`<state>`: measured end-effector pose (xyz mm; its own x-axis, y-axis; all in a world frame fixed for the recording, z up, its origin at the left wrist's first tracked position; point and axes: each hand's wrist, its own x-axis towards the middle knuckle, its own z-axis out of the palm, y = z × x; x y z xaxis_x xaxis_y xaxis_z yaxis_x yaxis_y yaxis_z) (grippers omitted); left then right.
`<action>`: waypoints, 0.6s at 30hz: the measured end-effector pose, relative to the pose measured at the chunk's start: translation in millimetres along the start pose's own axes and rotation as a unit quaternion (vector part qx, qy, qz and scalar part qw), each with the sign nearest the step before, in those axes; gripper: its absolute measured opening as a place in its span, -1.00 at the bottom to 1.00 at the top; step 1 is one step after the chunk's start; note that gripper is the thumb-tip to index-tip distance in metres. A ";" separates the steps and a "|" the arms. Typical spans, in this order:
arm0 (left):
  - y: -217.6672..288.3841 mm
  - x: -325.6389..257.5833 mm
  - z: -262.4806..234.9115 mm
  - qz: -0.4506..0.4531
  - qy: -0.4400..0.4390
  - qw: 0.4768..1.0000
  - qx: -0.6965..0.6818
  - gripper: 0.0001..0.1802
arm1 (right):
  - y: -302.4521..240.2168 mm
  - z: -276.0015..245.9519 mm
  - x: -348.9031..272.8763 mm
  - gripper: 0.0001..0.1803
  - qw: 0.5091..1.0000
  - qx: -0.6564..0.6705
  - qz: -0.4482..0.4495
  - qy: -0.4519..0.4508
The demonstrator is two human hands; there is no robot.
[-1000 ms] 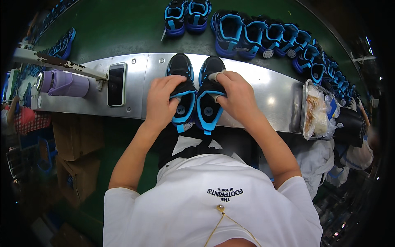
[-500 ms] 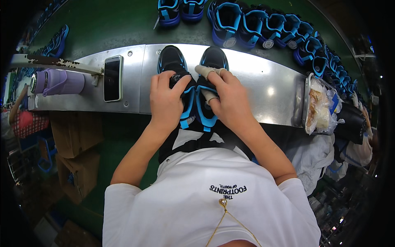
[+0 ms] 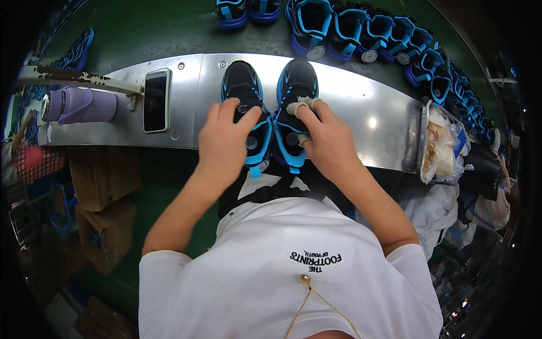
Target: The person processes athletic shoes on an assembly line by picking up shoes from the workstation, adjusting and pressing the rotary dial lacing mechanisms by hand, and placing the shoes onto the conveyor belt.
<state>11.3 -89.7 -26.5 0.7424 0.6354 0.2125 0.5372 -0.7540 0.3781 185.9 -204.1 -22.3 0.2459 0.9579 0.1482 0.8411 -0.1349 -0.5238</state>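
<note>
Two black sneakers with bright blue trim stand side by side on the metal worktop, toes pointing away from me. My left hand (image 3: 222, 141) grips the left sneaker (image 3: 241, 78) at its tongue and collar, thumb and fingers closed on it. On the right sneaker (image 3: 298, 78), my right hand (image 3: 330, 140) holds the collar and tongue area from the outer side. Pale covers wrap several of its fingertips. Both shoe openings face me, with a round label visible inside each and a blue pull tab at each heel. The fingers partly hide the laces.
A smartphone (image 3: 156, 101) and a lilac flask (image 3: 93, 105) lie on the worktop (image 3: 372, 113) to the left, by a chipped white bar (image 3: 73, 76). Several matching sneakers (image 3: 345, 34) line the green surface beyond. At right sits a tray (image 3: 422, 138) of plastic-wrapped items.
My right hand has shifted a little rightward and nearer to me, its fingers now at the collar. Both shoe openings show more of their insides. The left hand keeps its grip.
</note>
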 end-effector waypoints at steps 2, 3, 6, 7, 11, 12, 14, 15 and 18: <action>-9.0 -2.7 -2.9 0.010 -0.017 1.000 -0.009 -0.54 | 6.9 -3.1 -1.2 -0.39 0.998 0.030 0.033 -0.040; -10.8 -5.4 -3.9 0.021 -0.038 0.999 -0.018 -0.59 | 7.2 -1.3 -2.1 -0.39 0.998 0.031 0.033 -0.040; 9.8 -14.4 9.5 0.083 -0.011 0.996 0.041 -0.68 | 2.2 11.3 -6.1 -0.41 0.999 -0.005 -0.046 0.007; 14.6 -16.2 13.8 0.083 -0.015 0.994 0.065 -0.64 | -8.0 19.3 -6.3 -0.41 1.000 -0.015 -0.022 0.002; 21.4 -11.5 11.5 0.043 -0.066 0.995 0.068 -0.51 | -7.2 23.9 -6.3 -0.39 0.999 0.038 -0.004 0.013; 27.6 -13.6 9.8 0.042 -0.065 0.995 0.069 -0.51 | -4.3 22.0 -8.5 -0.32 0.998 0.069 0.005 0.002; 41.8 -23.6 4.0 -0.048 -0.077 0.995 0.030 -0.31 | -5.2 16.7 -11.9 -0.32 0.997 0.081 -0.006 -0.002; 43.0 -30.3 5.2 -0.052 -0.076 0.995 0.031 -0.31 | -6.6 14.6 -13.9 -0.31 0.995 0.094 -0.017 -0.006; 39.5 -45.4 12.1 -0.010 -0.029 0.999 -0.019 -0.18 | -6.3 15.0 -14.0 -0.29 0.997 0.079 -0.022 -0.010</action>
<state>3.6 -150.3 -32.2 0.7540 0.6389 0.1527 0.5371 -0.7335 0.4165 169.9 -212.8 -33.6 0.1998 0.9669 0.1585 0.7641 -0.0525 -0.6430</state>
